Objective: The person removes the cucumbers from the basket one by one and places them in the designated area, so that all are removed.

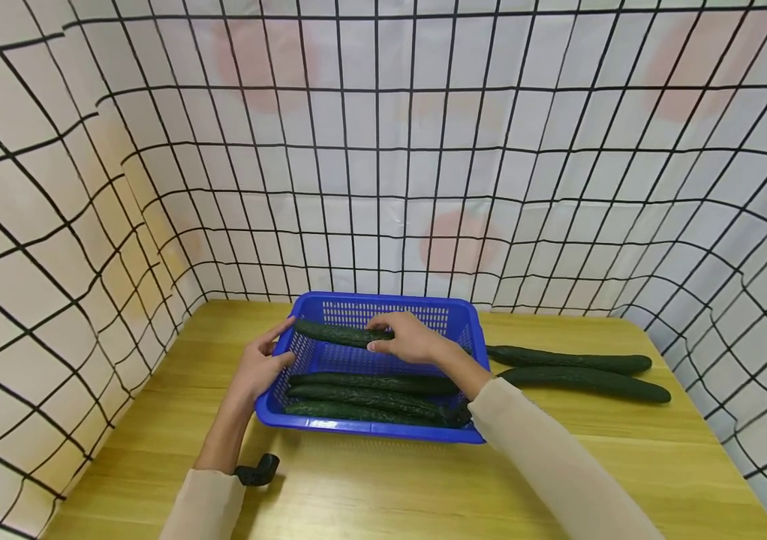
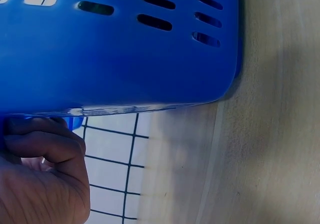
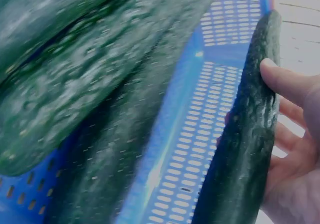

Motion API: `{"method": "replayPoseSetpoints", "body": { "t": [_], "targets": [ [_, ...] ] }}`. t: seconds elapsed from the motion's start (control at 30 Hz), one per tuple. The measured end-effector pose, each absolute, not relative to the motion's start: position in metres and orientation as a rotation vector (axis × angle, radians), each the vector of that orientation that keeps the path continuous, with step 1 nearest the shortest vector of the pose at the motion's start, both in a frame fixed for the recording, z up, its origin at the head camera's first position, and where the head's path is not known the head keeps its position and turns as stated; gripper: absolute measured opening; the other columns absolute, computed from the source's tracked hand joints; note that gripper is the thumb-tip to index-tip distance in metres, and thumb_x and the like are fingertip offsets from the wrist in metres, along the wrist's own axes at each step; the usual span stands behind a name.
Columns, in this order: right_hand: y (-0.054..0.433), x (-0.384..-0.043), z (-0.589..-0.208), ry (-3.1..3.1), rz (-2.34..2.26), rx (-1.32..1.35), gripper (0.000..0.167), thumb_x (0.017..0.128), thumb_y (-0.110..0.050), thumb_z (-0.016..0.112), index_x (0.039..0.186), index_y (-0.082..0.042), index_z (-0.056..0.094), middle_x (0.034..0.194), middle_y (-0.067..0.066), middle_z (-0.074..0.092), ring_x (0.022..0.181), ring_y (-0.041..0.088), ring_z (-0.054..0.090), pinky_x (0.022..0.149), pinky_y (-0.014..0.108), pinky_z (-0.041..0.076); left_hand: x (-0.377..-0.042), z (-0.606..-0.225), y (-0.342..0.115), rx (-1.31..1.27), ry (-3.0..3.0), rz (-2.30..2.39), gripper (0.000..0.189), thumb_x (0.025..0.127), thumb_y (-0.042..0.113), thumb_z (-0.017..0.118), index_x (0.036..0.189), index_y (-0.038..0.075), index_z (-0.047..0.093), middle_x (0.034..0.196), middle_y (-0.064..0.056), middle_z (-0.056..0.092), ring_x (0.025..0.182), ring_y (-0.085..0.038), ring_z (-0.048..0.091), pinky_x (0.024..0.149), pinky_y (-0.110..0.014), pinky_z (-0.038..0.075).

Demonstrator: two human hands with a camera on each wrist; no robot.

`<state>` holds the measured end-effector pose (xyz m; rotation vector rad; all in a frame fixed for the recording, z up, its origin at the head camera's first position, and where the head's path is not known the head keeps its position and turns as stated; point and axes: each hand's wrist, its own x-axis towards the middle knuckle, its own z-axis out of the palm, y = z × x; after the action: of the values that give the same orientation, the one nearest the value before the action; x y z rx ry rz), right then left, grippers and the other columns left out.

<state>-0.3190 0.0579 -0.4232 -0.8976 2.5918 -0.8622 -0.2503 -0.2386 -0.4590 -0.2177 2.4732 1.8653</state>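
My right hand point(image 1: 412, 339) grips a long dark green cucumber point(image 1: 336, 334) near the back of a blue plastic basket point(image 1: 370, 428). In the right wrist view the thumb lies along one side of this cucumber point(image 3: 245, 129), with fingers behind it. My left hand point(image 1: 260, 369) holds the basket's left rim; its curled fingers point(image 2: 47, 144) show beside the blue wall in the left wrist view. Several more cucumbers point(image 1: 370, 395) lie side by side along the front of the basket, their right ends partly hidden by my right arm.
Two cucumbers, one behind point(image 1: 579, 361) and one in front point(image 1: 593, 381), lie on the wooden table point(image 1: 370, 495) right of the basket. A black curved object point(image 1: 260, 470) sits by my left wrist. Black wire mesh point(image 1: 407, 150) over white sheeting encloses the back and sides.
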Motion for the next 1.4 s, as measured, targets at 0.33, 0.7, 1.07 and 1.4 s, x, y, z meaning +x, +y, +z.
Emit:
{"method": "replayPoseSetpoints", "body": {
  "t": [0.33,0.7,1.07,1.4],
  "targets": [
    [0.067,-0.314,-0.393,2.661,-0.988,-0.982,0.047,0.1,-0.033,0.066,0.144,-0.015,0.06,0.145,0.007,0.06,0.134,0.028,0.056,0.108,0.048,0.048,-0.251,-0.457,-0.238,-0.206,2.508,1.838,0.072,0.089,0.006,0.065,0.155,0.032,0.048,0.122,-0.025,0.065,0.102,-0.029,0.065,0.073,-0.033,0.059],
    [0.093,-0.301,-0.363,2.739,-0.974,-1.054,0.046,0.1,-0.034,0.066,0.142,-0.016,0.061,0.146,0.005,0.061,0.135,0.03,0.055,0.109,0.052,0.047,-0.253,-0.455,-0.237,-0.228,2.527,1.785,0.07,0.092,0.009,0.064,0.155,0.036,0.048,0.123,-0.023,0.063,0.105,-0.031,0.064,0.078,-0.037,0.061],
    [0.147,-0.295,-0.371,2.831,-0.958,-1.008,0.047,0.1,-0.035,0.067,0.142,-0.013,0.062,0.144,0.009,0.062,0.134,0.036,0.055,0.109,0.056,0.046,-0.252,-0.455,-0.238,-0.236,2.547,1.764,0.07,0.092,0.009,0.064,0.155,0.035,0.048,0.121,-0.023,0.063,0.101,-0.03,0.064,0.076,-0.036,0.061],
    [0.204,-0.283,-0.38,2.904,-0.938,-0.871,0.046,0.101,-0.034,0.065,0.143,-0.015,0.061,0.148,0.01,0.059,0.136,0.038,0.053,0.108,0.058,0.046,-0.25,-0.457,-0.234,-0.208,2.515,1.787,0.071,0.093,0.007,0.063,0.157,0.033,0.045,0.132,-0.027,0.062,0.108,-0.033,0.065,0.079,-0.039,0.062]
  ]
}}
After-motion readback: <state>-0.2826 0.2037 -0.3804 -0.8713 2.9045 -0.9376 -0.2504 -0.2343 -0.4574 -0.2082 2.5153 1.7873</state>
